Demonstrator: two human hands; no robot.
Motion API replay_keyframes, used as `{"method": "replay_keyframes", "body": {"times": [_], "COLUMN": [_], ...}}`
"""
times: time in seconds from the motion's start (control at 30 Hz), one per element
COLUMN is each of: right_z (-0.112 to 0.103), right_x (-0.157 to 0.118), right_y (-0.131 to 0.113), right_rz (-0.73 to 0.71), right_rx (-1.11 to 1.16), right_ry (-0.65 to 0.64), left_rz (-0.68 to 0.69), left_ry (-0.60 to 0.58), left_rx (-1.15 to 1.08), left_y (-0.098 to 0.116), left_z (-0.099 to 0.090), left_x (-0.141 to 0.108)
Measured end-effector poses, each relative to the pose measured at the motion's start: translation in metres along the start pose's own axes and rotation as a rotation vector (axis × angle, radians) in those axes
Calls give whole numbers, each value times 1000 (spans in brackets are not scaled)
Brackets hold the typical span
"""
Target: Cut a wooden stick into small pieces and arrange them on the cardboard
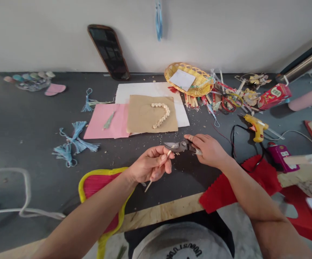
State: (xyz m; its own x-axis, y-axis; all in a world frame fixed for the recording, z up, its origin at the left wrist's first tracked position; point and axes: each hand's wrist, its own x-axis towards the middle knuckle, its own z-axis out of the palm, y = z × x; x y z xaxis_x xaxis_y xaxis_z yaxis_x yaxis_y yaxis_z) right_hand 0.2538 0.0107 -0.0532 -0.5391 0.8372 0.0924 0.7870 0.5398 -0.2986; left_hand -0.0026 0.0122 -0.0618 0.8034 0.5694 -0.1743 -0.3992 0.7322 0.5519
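Observation:
My left hand pinches a thin pale wooden stick that slants down to the left. Its upper end lies at the blades of dark pruning shears. Around the handles of the shears my right hand is closed. Beyond my hands, a curved row of small cream pieces rests on brown paper, which overlaps a white sheet and pink paper. Small pale bits lie scattered on the dark table near the shears.
A wicker basket, scissors, a yellow glue gun and a red drink carton are at the right. Blue tassels lie left. A phone leans on the wall. Red cloth hangs over the front edge.

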Motion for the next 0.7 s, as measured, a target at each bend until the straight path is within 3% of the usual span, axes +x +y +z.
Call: {"method": "replay_keyframes", "body": {"times": [0.13, 0.23, 0.7], "right_z": [1, 1, -4], "right_x": [0, 0, 0], "right_y": [1, 3, 7], "right_rz": [85, 78, -10], "right_rx": [-64, -55, 69], "right_ry": [40, 31, -48], "left_rz": [120, 164, 78], "left_ry": [156, 200, 64], "left_rx": [33, 65, 33], "left_y": [2, 2, 0], "left_z": [4, 5, 0], "left_x": [5, 6, 1]}}
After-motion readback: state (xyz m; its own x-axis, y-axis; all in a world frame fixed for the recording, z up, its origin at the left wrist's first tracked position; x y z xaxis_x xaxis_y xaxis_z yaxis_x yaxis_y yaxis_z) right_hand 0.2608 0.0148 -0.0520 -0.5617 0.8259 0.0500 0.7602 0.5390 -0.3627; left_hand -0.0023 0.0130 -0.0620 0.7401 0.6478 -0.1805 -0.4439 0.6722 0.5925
